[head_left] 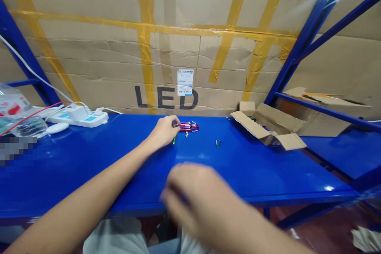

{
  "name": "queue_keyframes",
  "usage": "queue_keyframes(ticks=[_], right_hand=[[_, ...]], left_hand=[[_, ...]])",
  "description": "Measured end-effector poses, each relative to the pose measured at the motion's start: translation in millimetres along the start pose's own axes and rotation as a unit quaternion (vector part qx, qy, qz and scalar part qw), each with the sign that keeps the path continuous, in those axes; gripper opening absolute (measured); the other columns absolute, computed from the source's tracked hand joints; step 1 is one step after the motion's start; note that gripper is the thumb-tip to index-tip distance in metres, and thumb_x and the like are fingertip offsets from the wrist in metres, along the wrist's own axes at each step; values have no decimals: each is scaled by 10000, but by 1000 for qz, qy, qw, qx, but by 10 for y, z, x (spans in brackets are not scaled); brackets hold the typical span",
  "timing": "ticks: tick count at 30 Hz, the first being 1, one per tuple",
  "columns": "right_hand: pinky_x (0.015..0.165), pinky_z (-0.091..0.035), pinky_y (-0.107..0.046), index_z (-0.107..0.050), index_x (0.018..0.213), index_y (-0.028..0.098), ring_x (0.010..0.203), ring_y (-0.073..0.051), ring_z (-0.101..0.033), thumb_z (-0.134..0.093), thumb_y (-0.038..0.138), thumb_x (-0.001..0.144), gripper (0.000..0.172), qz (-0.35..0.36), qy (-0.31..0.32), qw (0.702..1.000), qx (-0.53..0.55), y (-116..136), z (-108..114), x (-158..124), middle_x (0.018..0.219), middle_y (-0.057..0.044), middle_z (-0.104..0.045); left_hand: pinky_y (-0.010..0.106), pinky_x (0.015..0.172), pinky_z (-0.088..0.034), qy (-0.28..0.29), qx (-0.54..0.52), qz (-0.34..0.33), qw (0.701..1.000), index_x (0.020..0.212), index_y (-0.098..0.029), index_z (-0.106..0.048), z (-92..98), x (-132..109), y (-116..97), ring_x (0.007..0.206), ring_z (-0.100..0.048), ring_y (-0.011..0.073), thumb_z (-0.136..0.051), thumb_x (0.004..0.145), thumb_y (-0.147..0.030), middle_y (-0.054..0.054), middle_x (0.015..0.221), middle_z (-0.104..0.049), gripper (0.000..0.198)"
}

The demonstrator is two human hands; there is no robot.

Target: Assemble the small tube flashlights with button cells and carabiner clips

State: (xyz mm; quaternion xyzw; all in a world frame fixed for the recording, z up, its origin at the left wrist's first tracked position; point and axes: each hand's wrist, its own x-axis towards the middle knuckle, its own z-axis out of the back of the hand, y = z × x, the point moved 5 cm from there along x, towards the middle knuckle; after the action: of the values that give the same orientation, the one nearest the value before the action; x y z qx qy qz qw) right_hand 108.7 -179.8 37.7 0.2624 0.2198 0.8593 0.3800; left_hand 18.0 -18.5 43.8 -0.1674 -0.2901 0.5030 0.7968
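Over the blue table (256, 174), left hand (164, 130) narrow at red pieces (186, 127); right hand (196, 192) curled; both holds unclear

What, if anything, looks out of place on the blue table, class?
Mildly odd: the small green D-shaped piece lies alone, apart from the cluster of red and purple pieces at the left hand. No spill shows.

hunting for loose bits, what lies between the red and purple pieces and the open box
In the head view, a green D-shaped ring lies on the blue tabletop between the pieces and the open box, touching neither.
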Motion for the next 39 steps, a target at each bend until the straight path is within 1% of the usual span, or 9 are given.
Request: queue_keyframes(ticks=[3, 5, 9, 12, 16, 19, 26, 33, 39], right_hand=[[682, -451, -337, -646, 999, 230, 790, -222, -636, -583, 364, 889, 185, -114, -123, 981, -97, -285, 337, 212, 894, -97, -694], [664, -437, -336, -624, 1013, 196, 824, -258, -637, -661, 385, 835, 262, -193, -151, 959, -145, -541, 472, 369, 951, -132, -689], [693, -420, -284, -634, 889, 189, 839, -223, -646, -584, 198, 866, 56, -166, -98, 973, -124, -839, 483, 647, 900, -100, -709], [651, -398, -269, -619, 808, 186, 735, -191, -634, -559, 145, 833, 77, -136, -64, 981, -127, -975, 510, 720, 791, -64, -702], [589, -410, -256, -561, 785, 180, 595, -147, -605, -542, 147, 779, 38, -135, -57, 989, -34, -1201, 625, 703, 669, -14, -652], [556, -425, -248, -548, 847, 173, 582, -138, -595, -545, 172, 753, 94, -134, -87, 984, 77, -1333, 706, 633, 684, -12, -659], [575, -436, -249, -528, 829, 179, 629, -139, -595, -529, 186, 742, 87, -121, -92, 980, 131, -1357, 672, 470, 703, -8, -638], [606, -368, -257, -490, 758, 192, 654, -135, -513, -524, 207, 740, 41, -98, -93, 990, -30, -1294, 700, 481, 704, 21, -587], [592, -322, -259, -472, 743, 195, 629, -129, -465, -508, 208, 753, 39, -92, -93, 987, -94, -1323, 744, 473, 684, 30, -547]], left_hand=[[281, 681, -536, -46, -166, 12, 985, 859, -162, -613, -9, -34, 30, 709, -652, 151, -652, 783, -162, 24, 772, -686, 86], [289, 654, -558, -41, -250, 26, 967, 835, -161, -587, -66, -65, 32, 666, -659, 145, -668, 784, -173, 24, 753, -684, 96], [314, 670, -590, -35, -332, 16, 943, 792, -161, -565, -141, -104, 3, 670, -681, 156, -695, 780, -179, 16, 727, -678, 132], [313, 679, -593, -36, -343, 37, 938, 819, -153, -568, -146, -89, 76, 651, -693, 156, -648, 820, -151, 13, 682, -672, 80], [263, 586, -539, -20, -240, 41, 970, 848, -152, -577, -94, -64, 207, 552, -656, 138, -604, 854, -158, -2, 600, -644, 28], [259, 560, -484, 41, -98, 1, 994, 811, -158, -618, -104, -77, 236, 544, -625, 144, -624, 836, -209, 1, 605, -647, 58], [318, 859, -454, 144, 76, -142, 976, 935, -209, -731, -269, -138, 152, 968, -651, 225, -583, 862, -246, 59, 1008, -734, 169], [315, 800, -475, 106, 89, -121, 983, 1027, -203, -721, -234, -106, 149, 903, -642, 227, -592, 870, -353, 71, 959, -712, 252], [380, 932, -471, 56, 226, -176, 957, 1086, -103, -665, -420, -25, -168, 1078, -589, 277, -447, 935, -225, 173, 1129, -623, 292]])
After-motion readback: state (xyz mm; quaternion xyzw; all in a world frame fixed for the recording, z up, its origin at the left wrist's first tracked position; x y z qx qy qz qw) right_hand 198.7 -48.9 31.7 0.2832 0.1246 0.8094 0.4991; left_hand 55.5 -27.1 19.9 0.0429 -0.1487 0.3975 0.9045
